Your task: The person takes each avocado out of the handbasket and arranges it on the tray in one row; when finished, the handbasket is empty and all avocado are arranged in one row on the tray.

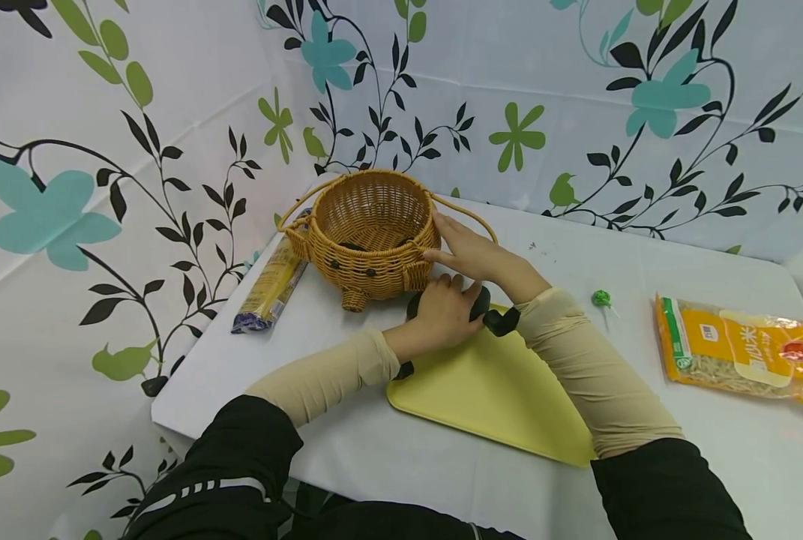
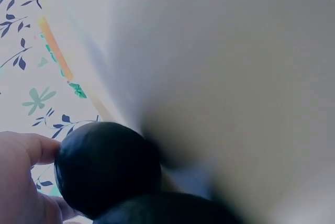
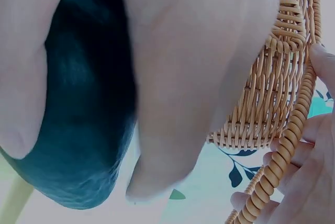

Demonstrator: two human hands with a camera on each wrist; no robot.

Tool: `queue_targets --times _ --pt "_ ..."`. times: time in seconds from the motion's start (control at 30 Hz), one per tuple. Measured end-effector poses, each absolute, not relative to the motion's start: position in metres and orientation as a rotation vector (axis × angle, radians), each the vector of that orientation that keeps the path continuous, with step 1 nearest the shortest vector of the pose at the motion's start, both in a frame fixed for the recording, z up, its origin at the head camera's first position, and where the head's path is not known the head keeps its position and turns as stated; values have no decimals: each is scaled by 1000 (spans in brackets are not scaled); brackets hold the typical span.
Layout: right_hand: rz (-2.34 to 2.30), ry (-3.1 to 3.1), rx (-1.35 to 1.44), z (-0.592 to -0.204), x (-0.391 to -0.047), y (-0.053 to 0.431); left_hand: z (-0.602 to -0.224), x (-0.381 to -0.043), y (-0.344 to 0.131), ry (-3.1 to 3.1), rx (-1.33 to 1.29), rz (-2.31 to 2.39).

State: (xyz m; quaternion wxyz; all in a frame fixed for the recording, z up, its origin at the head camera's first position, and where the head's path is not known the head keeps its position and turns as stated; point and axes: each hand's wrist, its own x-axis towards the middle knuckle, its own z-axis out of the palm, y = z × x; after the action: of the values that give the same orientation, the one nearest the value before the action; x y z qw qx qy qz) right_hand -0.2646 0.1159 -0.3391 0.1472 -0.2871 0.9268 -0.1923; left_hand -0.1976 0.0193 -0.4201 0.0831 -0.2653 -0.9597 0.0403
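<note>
My left hand (image 1: 441, 315) grips a dark green, smooth-skinned oblong fruit or vegetable (image 3: 89, 98), whose exact kind I cannot tell. It lies over the far corner of a yellow board (image 1: 495, 397). In the left wrist view fingertips touch a dark round end (image 2: 107, 166), and a second dark curve (image 2: 162, 211) shows below. My right hand (image 1: 475, 251) rests against the right side of a wicker basket (image 1: 374, 262) with an animal face, thumb near its rim. In the right wrist view its fingers pass behind the basket's twisted handle (image 3: 285, 150).
A long yellow-and-blue packet (image 1: 273, 289) lies left of the basket. On the right are a green lollipop (image 1: 601, 298) and an orange bag of dried noodles (image 1: 745, 349). Patterned cloth (image 1: 441, 97) hangs behind the white table (image 1: 253, 375).
</note>
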Motion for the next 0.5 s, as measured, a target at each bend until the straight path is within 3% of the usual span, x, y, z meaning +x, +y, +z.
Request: queue_targets --times 0.5 --pt "-539 2667 -809 -342 -267 116 -424 -197 20 -2934 -900 193"
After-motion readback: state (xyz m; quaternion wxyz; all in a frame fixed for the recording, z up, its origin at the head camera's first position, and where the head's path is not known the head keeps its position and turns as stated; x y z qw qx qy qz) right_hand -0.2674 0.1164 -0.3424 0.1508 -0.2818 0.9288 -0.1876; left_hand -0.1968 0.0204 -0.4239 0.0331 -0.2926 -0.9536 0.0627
